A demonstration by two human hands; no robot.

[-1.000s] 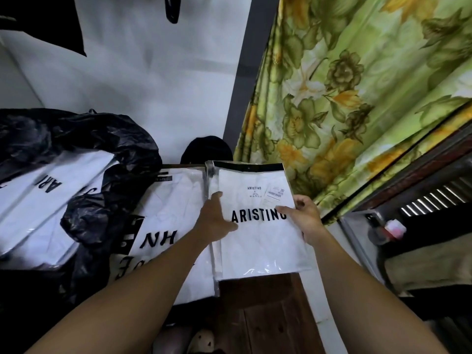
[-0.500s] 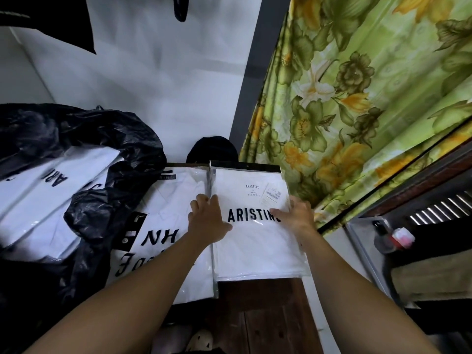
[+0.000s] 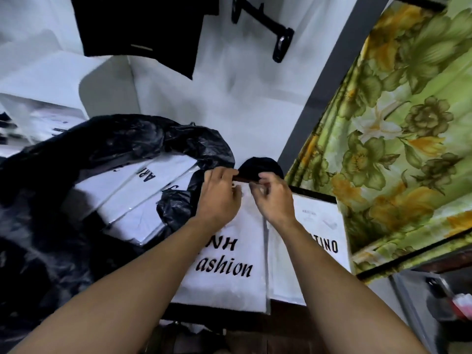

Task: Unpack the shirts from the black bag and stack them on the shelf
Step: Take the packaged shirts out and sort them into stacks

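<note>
The black bag [image 3: 127, 139] lies open at the left with several white packaged shirts [image 3: 143, 190] showing inside. Two flat white shirt packs lie side by side on the dark wooden shelf [image 3: 288, 312]: the "Fashion" shirt [image 3: 224, 267] on the left and the ARISTINO shirt [image 3: 319, 241] on the right. My left hand [image 3: 217, 198] and my right hand [image 3: 274, 198] are both at the far edge of the "Fashion" shirt, fingers curled onto its plastic. The ARISTINO shirt lies untouched.
A green floral curtain [image 3: 396, 149] hangs close on the right. A round black item [image 3: 260, 166] sits behind the shirts against the white wall. A black garment [image 3: 143, 29] and a black wall bracket [image 3: 268, 29] hang above. A metal ledge with a small bottle [image 3: 459, 302] is at the lower right.
Both hands have left the ARISTINO shirt and moved left and away from me to the far edge of the "Fashion" shirt. The view has swung left and up.
</note>
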